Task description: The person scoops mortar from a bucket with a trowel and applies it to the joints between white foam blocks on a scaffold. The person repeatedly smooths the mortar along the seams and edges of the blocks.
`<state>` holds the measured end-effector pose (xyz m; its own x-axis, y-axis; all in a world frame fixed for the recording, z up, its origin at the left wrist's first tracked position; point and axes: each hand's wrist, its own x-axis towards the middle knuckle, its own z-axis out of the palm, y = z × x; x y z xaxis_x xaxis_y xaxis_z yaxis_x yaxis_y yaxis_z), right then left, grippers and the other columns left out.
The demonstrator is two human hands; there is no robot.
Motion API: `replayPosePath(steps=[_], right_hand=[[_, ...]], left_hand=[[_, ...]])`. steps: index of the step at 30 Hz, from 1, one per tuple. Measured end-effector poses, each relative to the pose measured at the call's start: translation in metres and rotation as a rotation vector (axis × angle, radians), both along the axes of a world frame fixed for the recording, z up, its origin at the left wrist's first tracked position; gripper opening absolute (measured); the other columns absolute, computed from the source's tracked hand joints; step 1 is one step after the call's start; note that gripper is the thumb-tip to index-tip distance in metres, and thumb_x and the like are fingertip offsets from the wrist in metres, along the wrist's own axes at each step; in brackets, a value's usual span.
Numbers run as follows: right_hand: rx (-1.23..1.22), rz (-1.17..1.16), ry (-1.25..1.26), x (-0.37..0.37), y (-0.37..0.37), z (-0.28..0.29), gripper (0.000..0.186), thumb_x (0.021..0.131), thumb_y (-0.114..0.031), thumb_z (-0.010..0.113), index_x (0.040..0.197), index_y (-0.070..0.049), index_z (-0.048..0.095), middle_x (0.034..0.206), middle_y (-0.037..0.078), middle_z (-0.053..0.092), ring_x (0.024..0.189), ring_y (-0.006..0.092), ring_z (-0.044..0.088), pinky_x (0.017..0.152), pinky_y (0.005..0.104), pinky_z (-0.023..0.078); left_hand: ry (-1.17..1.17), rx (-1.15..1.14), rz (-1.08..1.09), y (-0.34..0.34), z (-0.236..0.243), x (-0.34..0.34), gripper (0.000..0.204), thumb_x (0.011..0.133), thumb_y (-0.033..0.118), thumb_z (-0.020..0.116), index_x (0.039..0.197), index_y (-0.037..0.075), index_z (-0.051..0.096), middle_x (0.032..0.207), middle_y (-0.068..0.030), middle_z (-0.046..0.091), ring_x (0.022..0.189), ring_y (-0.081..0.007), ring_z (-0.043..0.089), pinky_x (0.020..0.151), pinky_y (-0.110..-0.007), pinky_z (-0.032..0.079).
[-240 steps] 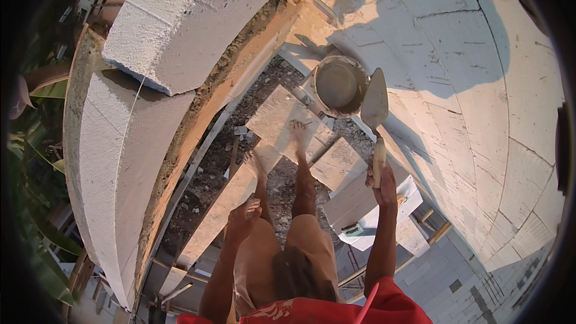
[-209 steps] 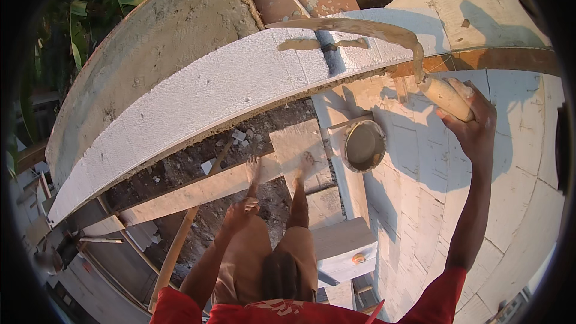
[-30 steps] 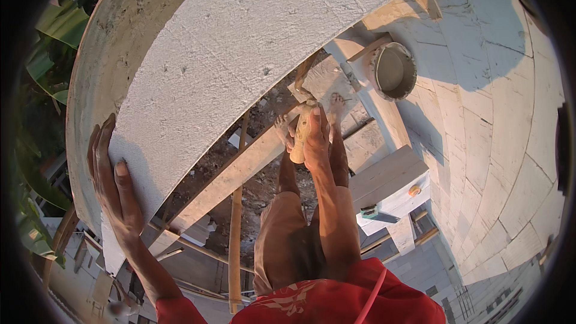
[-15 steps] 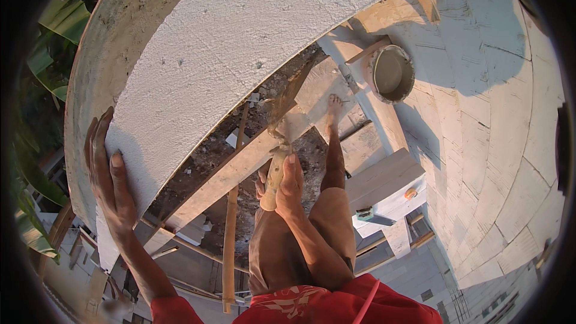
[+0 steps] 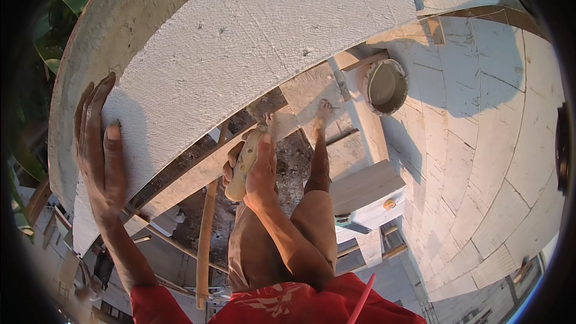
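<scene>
Head view is showing the left hand (image 5: 99, 156) pressing flat and open against the big white rough aerated-concrete block (image 5: 240, 60) on the wall top, while the right hand (image 5: 255, 165) is gripping a pale wooden tool handle (image 5: 242, 168); steadying the block seems wise.

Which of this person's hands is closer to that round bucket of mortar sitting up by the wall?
The right hand, gripping a pale tool handle, is nearer the mortar bucket. The left hand lies flat on the white block's far end, much farther away.

Right hand (image 5: 255, 165) with wooden handle (image 5: 241, 171) now lower, nearer the body.
</scene>
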<state>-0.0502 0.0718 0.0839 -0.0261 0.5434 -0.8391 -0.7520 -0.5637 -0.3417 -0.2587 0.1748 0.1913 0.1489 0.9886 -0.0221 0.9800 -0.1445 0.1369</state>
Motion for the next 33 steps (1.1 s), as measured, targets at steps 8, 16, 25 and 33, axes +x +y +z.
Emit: replayPosePath(steps=[8, 16, 25, 33], right_hand=[[0.031, -0.057, 0.039, 0.046, -0.025, 0.003, 0.056, 0.102, -0.067, 0.041, 0.116, -0.013, 0.052, 0.074, 0.005, 0.052, 0.052, 0.0186, 0.051, 0.044, 0.0358, 0.046], [0.210, -0.189, 0.092, 0.099, 0.048, -0.021, 0.055, 0.105, -0.064, 0.033, 0.110, -0.013, 0.053, 0.074, 0.004, 0.050, 0.053, 0.0163, 0.050, 0.042, 0.0281, 0.042], [0.016, -0.149, 0.097, 0.040, 0.028, 0.002, 0.056, 0.104, -0.067, 0.033, 0.115, -0.015, 0.051, 0.073, 0.004, 0.051, 0.048, 0.0182, 0.050, 0.038, 0.0323, 0.041], [0.179, -0.323, 0.279, 0.066, 0.006, 0.003, 0.057, 0.106, -0.063, 0.032, 0.119, -0.012, 0.052, 0.071, 0.006, 0.050, 0.044, 0.0168, 0.048, 0.035, 0.0287, 0.043]], left_hand=[[-0.021, 0.006, 0.001, -0.001, -0.001, -0.003, 0.056, 0.106, 0.046, 0.040, 0.141, 0.007, 0.058, 0.144, -0.0122, 0.059, 0.144, -0.0376, 0.041, 0.120, -0.054, 0.029], [-0.003, 0.002, 0.041, 0.000, 0.003, 0.005, 0.057, 0.104, 0.050, 0.043, 0.141, 0.010, 0.059, 0.143, -0.0117, 0.060, 0.143, -0.0368, 0.042, 0.120, -0.054, 0.030], [-0.019, -0.005, 0.030, 0.000, 0.000, 0.001, 0.057, 0.105, 0.049, 0.041, 0.142, 0.009, 0.058, 0.144, -0.0116, 0.059, 0.144, -0.0366, 0.042, 0.120, -0.053, 0.030], [0.005, 0.006, 0.000, 0.000, -0.002, -0.003, 0.056, 0.107, 0.045, 0.038, 0.142, 0.006, 0.057, 0.145, -0.0122, 0.059, 0.144, -0.0367, 0.041, 0.121, -0.051, 0.028]])
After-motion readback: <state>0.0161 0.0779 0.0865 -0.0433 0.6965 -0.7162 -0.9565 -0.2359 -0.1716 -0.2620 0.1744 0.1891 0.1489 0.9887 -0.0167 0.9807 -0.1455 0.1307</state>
